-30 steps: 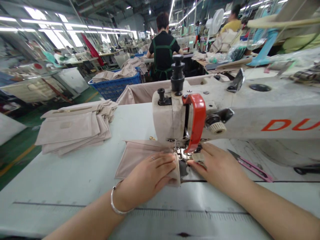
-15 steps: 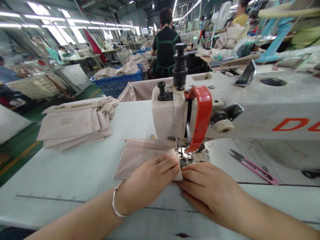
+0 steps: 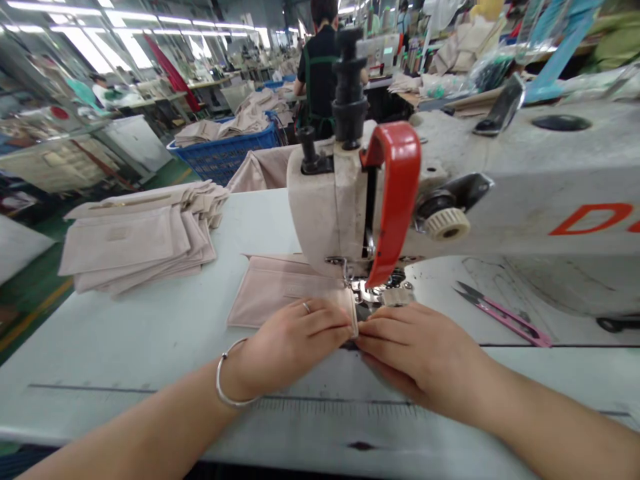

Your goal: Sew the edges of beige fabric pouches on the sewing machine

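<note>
A flat pinkish-beige fabric piece (image 3: 270,287), with stitched edges, lies on the sewing machine table with its right edge at the presser foot (image 3: 367,293). My left hand (image 3: 297,340), with a ring and a silver bangle, rests over its near right part, fingers together and closed on the edge. Against the near right corner, my right hand (image 3: 420,350) has its fingers bunched together, touching the fabric edge just in front of the foot. Its thumb is mostly hidden. The white sewing machine (image 3: 320,213) with a red guard (image 3: 397,193) stands above.
Pink-handled thread snips (image 3: 505,317) lie right of the foot. A stack of similar fabric pieces (image 3: 135,240) sits at the left of the table. Beyond stand a blue basket (image 3: 225,157) of fabric and a person in dark clothes (image 3: 320,80). A ruler scale (image 3: 340,405) runs along the front.
The fabric piece has slid slightly away from me under the foot, both hands moving with it. The view has tilted down a little.
</note>
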A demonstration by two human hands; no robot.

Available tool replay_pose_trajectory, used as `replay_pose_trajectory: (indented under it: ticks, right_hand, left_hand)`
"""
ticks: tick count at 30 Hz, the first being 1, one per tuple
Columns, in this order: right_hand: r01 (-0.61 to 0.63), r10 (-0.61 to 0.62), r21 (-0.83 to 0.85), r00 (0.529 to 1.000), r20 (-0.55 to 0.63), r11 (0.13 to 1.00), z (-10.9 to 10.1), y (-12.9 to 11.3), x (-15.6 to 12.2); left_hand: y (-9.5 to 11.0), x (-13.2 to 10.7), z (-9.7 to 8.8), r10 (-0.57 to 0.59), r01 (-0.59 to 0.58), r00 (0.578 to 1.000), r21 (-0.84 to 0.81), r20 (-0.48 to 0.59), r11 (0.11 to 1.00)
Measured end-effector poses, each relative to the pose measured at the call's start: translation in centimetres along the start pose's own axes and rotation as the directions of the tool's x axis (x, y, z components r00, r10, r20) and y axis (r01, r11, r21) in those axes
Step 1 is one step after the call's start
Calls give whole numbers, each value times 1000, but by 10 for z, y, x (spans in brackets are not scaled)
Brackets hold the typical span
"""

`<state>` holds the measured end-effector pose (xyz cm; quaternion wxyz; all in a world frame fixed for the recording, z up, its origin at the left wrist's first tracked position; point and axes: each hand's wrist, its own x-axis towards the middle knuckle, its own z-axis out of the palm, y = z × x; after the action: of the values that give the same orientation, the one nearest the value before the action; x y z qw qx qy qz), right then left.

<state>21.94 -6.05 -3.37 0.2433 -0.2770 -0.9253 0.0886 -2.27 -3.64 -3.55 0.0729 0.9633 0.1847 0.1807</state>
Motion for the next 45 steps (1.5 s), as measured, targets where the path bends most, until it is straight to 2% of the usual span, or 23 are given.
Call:
replay_pose_trajectory:
  ticks: [5, 11, 16, 21, 28, 32, 39, 45]
  right_hand:
    - [-31, 30, 57, 999, 10, 998, -5, 5, -4]
    - [-47, 45, 19, 996, 78, 999, -3, 3, -4]
    - [-64, 66, -20, 992, 109, 998, 0, 0, 1]
    - [-82, 79, 35, 994, 72, 996, -2, 1, 0]
    - [-69, 68, 12, 995, 67, 998, -1, -4, -1]
    - [-69, 69, -4, 997, 23, 998, 2, -4, 0]
    - [-112, 111, -78, 994, -13, 991, 9, -4, 4]
    - [-120, 119, -74, 993, -17, 990, 11, -2, 7]
  left_hand:
    - [-3, 1, 0, 8, -9, 1000, -14, -14, 1000]
    - [-3, 0, -1, -182, 159, 978, -198, -104, 967]
    - [-2, 0, -1, -128, 103, 982, -173, -138, 979]
    - [1, 5, -5, -64, 61, 997, -78, -47, 995]
    - [0, 6, -8, -69, 64, 997, -120, -33, 991]
    - [-6, 8, -10, -86, 83, 996, -159, -13, 984]
    - [-25, 14, -9, -99, 100, 995, -130, 9, 986]
    - [-41, 21, -6, -125, 122, 992, -85, -19, 989]
